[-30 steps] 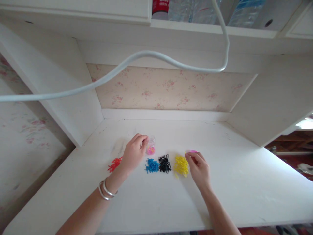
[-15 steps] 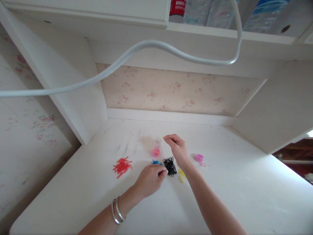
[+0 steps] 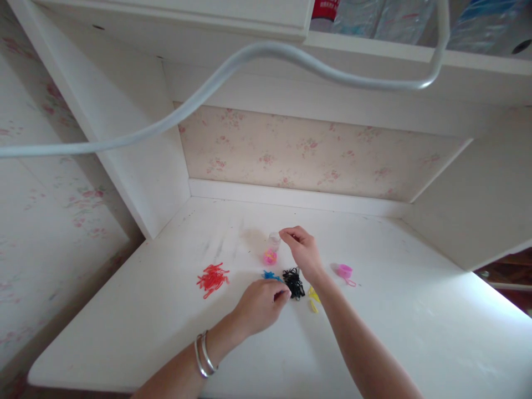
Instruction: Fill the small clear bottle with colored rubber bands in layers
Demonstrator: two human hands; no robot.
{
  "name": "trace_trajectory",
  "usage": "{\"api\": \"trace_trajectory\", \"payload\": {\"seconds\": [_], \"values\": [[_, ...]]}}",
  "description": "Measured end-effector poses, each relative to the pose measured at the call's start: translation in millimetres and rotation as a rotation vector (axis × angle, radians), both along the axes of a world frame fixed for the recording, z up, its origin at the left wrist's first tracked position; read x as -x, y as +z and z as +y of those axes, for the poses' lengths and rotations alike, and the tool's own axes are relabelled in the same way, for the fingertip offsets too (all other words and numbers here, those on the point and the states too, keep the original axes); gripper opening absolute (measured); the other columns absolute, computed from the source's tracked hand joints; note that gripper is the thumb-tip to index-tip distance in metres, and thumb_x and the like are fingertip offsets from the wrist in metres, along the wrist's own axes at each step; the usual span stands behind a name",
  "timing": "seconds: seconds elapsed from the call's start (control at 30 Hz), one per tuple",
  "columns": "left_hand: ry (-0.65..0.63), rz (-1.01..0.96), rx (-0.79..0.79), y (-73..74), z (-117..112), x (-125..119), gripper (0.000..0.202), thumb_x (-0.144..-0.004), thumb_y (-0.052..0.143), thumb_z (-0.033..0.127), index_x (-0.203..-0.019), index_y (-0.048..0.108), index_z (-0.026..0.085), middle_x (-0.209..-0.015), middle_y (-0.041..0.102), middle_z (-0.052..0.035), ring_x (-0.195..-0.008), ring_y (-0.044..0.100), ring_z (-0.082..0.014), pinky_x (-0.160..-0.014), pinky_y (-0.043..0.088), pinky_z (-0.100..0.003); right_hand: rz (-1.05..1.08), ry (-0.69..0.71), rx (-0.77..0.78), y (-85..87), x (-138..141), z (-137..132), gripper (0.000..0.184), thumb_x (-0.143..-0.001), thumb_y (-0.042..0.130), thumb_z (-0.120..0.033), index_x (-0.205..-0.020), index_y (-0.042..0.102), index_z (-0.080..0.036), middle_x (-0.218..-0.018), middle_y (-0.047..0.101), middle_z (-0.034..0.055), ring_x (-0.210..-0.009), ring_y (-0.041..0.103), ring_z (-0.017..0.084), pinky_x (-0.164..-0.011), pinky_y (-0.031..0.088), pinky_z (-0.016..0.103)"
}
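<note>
Now | right hand (image 3: 305,250): pinched beside jar (image 3: 274,241), load unclear | left hand (image 3: 260,307): curled near blue bands (image 3: 271,275), grip unclear

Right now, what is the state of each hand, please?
Left hand: closed near the pile of black looped bands; whether it holds anything cannot be told.
Right hand: pinched closed beside the clear plastic jar; no held thing visible.

- Clear jar (image 3: 275,242): upright, uncapped; pink and yellow bits (image 3: 270,257) low inside. At 11 o'clock from black pile.
- Black bands (image 3: 293,284): loose tangled pile.
- Blue bands (image 3: 271,275): partly hidden; just beside black, 9 to 10 o'clock.
- Yellow bands (image 3: 314,296): partly hidden, near black, 4 o'clock.
- Red bands (image 3: 213,279): spread heap, well apart, 9 o'clock.
- Pink cap (image 3: 344,271): 3 o'clock.
</note>
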State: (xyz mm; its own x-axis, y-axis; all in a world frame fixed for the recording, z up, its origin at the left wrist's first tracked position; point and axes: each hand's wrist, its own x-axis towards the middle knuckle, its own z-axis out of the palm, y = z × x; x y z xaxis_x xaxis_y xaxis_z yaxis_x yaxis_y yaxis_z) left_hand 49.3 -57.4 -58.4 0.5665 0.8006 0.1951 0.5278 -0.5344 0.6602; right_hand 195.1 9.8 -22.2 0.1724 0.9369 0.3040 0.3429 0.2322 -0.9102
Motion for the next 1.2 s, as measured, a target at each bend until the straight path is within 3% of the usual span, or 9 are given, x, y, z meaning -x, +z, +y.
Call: {"api": "trace_trajectory", "payload": {"seconds": [0.27,0.5,0.7,0.97,1.2], "values": [[-0.01,0.054,-0.008,-4.4,-2,-3,0.026,-0.093,0.042,0.026,-0.083,0.065,0.022,-0.086,0.07,0.001,-0.079,0.062,-0.0141,-0.07,0.041,-0.023,-0.051,-0.053,0.008,-10.1,-36,-38,0.025,-0.08,0.061,-0.044,-0.078,0.07,-0.021,-0.082,0.064,0.0033,-0.074,0.054,0.016,-0.067,0.041,0.029],[-0.042,0.25,-0.092,-9.7,-15,-26,0.026,-0.091,0.045,0.038,-0.09,0.068,0.025,-0.085,0.068,-0.0002,-0.077,0.064,-0.0174,-0.067,0.046,-0.027,-0.164,-0.129,0.077,-49.9,-83,-93,0.031,-0.084,0.056,-0.048,-0.081,0.07,-0.02,-0.079,0.062,0.004,-0.071,0.054,0.017,-0.063,0.041,0.028],[-0.03,0.413,-0.191,-11.7,-21,-57,0.033,-0.088,0.048,0.047,-0.087,0.065,0.02,-0.085,0.067,-0.0049,-0.076,0.066,-0.0226,-0.064,0.051,-0.033,-0.353,-0.216,0.148,-82.5,-92,-127,0.032,-0.088,0.05,-0.048,-0.086,0.068,-0.021,-0.081,0.059,0.0024,-0.061,0.05,0.013,-0.059,0.04,0.027],[-0.099,0.427,-0.263,-15.6,-18,-73,0.024,-0.092,0.038,0.024,-0.092,0.061,0.017,-0.089,0.065,-0.0065,-0.075,0.066,-0.0214,-0.061,0.052,-0.031,-0.671,-0.332,0.281,-92.7,-89,-151,0.021,-0.085,0.048,-0.041,-0.091,0.062,-0.025,-0.097,0.061,0.0008,-0.059,0.055,0.013,-0.06,0.042,0.029],[-0.101,0.444,-0.283,-15.8,-17,-65,0.02,-0.09,0.039,0.014,-0.095,0.058,0.018,-0.092,0.064,-0.0056,-0.071,0.066,-0.0198,-0.056,0.049,-0.028,-0.717,-0.364,0.374,-91.9,-89,-149,0.029,-0.089,0.041,-0.046,-0.091,0.064,-0.029,-0.098,0.063,-0.0004,-0.071,0.063,0.016,-0.063,0.042,0.029]]}}
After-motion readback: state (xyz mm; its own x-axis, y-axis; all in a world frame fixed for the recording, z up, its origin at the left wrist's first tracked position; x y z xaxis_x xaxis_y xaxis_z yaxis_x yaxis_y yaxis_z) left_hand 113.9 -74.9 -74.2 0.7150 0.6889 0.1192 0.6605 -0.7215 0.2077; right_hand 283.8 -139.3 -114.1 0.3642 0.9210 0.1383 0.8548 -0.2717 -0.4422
